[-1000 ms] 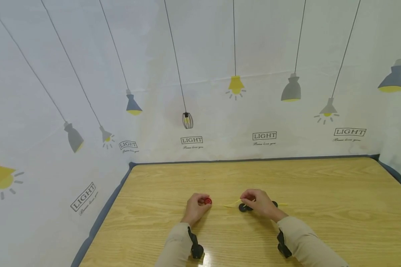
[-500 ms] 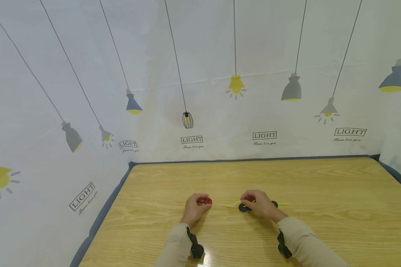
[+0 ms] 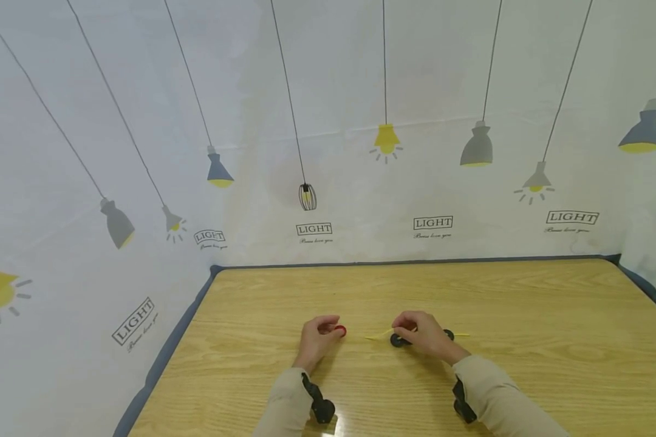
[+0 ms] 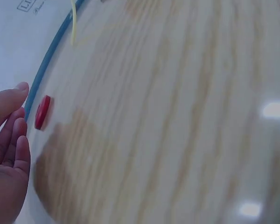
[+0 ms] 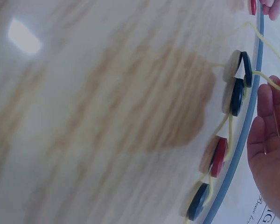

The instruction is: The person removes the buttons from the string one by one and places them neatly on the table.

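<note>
My left hand (image 3: 316, 343) is low over the table, beside a red round button (image 3: 341, 332). From the head the thumb partly covers the button; in the left wrist view a gap separates the loosely bent fingers (image 4: 19, 128) from the red button (image 4: 43, 112) on the table. My right hand (image 3: 425, 334) pinches a yellow string (image 3: 379, 335) near its left end. Threaded on the string in the right wrist view are dark buttons (image 5: 237, 96) and a red button (image 5: 218, 157). From the head, my right hand hides the middle of this row.
Both hands are over a wood-grain table (image 3: 284, 291) with a blue-grey edge strip. A pale wall covering (image 3: 361, 73) printed with lamps rises behind and to the left. A dark camera mount (image 3: 322, 408) sits on the left wrist, another (image 3: 463, 408) on the right.
My left thumb has shifted slightly and covers more of the red button than before. The right hand and the string stay almost still.
</note>
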`<state>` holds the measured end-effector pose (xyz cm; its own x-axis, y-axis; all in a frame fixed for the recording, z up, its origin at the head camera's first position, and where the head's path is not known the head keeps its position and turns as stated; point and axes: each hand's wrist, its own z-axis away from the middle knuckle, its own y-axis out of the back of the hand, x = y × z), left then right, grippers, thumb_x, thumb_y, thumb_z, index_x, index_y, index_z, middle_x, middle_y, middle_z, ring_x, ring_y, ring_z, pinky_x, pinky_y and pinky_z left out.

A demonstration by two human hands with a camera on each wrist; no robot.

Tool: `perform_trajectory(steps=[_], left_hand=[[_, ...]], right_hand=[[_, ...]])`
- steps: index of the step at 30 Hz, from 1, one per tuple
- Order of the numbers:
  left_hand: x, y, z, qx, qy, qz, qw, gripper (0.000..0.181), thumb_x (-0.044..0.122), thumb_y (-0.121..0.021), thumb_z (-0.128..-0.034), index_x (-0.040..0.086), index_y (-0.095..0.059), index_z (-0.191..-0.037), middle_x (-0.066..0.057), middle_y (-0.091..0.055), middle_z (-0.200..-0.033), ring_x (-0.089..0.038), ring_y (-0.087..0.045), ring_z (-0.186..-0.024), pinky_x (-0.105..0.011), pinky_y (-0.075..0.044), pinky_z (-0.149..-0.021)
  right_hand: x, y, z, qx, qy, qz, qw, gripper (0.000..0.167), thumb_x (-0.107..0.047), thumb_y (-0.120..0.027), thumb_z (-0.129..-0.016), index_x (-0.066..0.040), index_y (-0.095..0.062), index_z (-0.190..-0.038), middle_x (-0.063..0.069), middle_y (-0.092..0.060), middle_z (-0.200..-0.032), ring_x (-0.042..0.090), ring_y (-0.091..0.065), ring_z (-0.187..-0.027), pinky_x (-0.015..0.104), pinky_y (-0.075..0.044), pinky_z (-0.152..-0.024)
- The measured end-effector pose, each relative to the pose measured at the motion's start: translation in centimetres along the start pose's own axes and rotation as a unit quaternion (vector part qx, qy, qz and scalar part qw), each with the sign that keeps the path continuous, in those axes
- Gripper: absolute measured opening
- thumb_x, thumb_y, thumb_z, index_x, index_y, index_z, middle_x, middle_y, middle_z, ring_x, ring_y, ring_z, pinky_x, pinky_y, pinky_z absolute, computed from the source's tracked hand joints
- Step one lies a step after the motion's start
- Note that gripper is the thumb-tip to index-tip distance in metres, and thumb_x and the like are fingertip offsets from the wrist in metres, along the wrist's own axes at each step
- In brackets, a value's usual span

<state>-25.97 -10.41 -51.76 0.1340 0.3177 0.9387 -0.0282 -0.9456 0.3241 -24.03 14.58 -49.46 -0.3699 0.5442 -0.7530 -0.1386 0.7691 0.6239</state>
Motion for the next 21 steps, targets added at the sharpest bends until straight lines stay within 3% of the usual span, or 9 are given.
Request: perform_trajectory(steps=[6, 13, 21], left_hand=[[1.3, -0.8, 0.0, -0.028, -0.013, 0.030, 0.9991, 0.029, 0.006, -0.068, -0.0766, -0.005, -0.062, -0.103, -0.016, -0.062, -0.095, -0.024, -0.057, -0.083, -0.026, -0.046, -0.071], [4.9, -2.3, 1.3, -0.064, -0.032, 0.059, 0.9957, 0.026, -0.001, -0.063, -0.0784, -0.011, -0.059, -0.102, -0.024, -0.059, -0.097, -0.034, -0.056, -0.088, -0.030, -0.047, -0.074], [3.3, -5.1, 1.2, -0.072, -0.036, 0.063, 0.9948, 0.024, 0.004, -0.067, -0.0773, -0.004, -0.062, -0.100, -0.011, -0.063, -0.094, -0.019, -0.059, -0.083, -0.024, -0.047, -0.072]], right_hand=[[-0.4, 0.2, -0.1, -0.003, -0.007, -0.006, 1.0000, 0.008, -0.010, -0.058, -0.085, -0.003, -0.063, -0.088, 0.000, -0.060, -0.079, 0.013, -0.053, -0.070, 0.024, -0.045, -0.060], [-0.7, 0.1, -0.3, -0.006, -0.010, -0.017, 0.9998, 0.008, -0.009, -0.059, -0.085, -0.003, -0.063, -0.088, -0.001, -0.060, -0.080, 0.013, -0.054, -0.071, 0.024, -0.045, -0.060], [-1.0, 0.0, -0.4, -0.004, -0.006, -0.020, 0.9998, 0.008, -0.007, -0.058, -0.085, -0.002, -0.063, -0.088, 0.000, -0.060, -0.081, 0.014, -0.054, -0.071, 0.024, -0.045, -0.061]])
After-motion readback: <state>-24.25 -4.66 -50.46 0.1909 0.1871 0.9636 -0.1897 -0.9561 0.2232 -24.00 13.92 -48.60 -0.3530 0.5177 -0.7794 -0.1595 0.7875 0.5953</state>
